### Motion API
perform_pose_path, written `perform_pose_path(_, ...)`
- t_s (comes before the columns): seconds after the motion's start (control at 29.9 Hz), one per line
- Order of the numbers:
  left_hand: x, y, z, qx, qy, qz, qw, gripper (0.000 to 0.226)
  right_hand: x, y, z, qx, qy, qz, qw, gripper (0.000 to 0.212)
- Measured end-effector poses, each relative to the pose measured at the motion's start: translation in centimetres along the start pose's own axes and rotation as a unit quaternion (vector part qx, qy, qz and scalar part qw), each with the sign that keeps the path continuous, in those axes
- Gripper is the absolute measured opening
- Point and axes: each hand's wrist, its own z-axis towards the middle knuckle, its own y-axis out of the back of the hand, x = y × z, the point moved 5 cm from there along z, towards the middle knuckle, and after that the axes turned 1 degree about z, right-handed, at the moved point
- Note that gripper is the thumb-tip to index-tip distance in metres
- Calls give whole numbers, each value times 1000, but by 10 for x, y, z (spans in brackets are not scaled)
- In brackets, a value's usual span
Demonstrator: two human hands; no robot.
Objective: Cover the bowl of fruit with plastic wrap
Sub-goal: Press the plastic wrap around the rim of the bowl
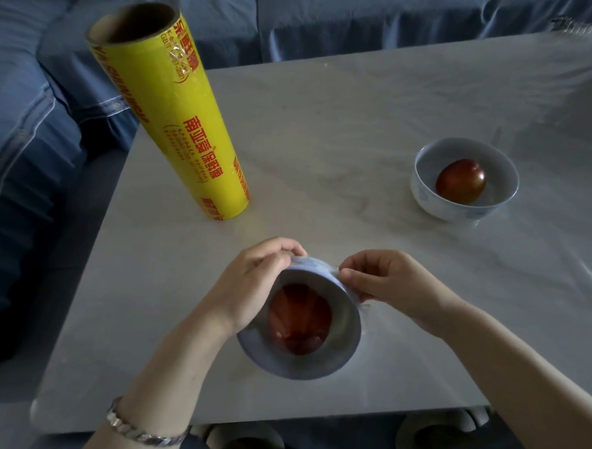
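Left hand (250, 285) and right hand (392, 286) hold tilted, seemingly wrapped bowl (347, 325) (fruit (300, 319) inside).

The left forearm is extended from 7 o'clock, with a metal bracelet (146, 434) worn at the wrist. The left grip (250, 283) is curled round the bowl (347, 330) from its 10 o'clock side, with the fingertips hooked over the far edge. The right forearm is extended from 4 o'clock, and the right grip (391, 284) is set at the bowl's 1 o'clock side, thumb and forefinger pinched against its outer wall, the other fingers folded in.
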Motion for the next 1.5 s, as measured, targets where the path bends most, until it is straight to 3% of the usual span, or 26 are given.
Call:
perform_pose_path(0.27, -7, -4, 3, -1, 4, 76, 997, 29, 7, 2, -6, 24, 12, -73, 997, 22)
perform_pose_path(0.37, -7, -3, -1, -19, -14, 101, 995, 28, 12, 7, -6, -11, 34, -95, 995, 24)
perform_pose_path(0.5, -5, 1, -8, -41, -43, 124, 991, 44, 19, 4, -3, -26, 44, -91, 995, 25)
perform_pose_path(0.7, -8, 2, -13, -57, -51, 122, 990, 42, 20, -1, 2, 30, -56, -57, 996, 22)
perform_pose_path(0.8, -8, 2, -11, -51, -45, 125, 990, 42, 23, 0, -1, 66, -117, -56, 989, 33)
perform_pose_path(0.97, -12, -4, -11, -36, -49, 144, 988, 46, 19, 1, 0, 98, -217, -138, 961, 50)
perform_pose_path(1.07, -13, -5, -11, -35, -56, 144, 987, 47, 18, 1, 0, 108, -219, -140, 959, 47)
perform_pose_path(1.27, -8, -1, -9, -46, -57, 127, 989, 44, 14, -4, 3, 12, -87, 37, 995, 26)
perform_pose_path(1.44, -9, -1, -8, -43, -70, 124, 989, 42, 14, -4, 5, -166, 26, 9, 986, 25)
perform_pose_path(1.5, -9, -1, -6, -40, -73, 122, 989, 43, 15, -4, 5, -196, 46, -15, 979, 25)
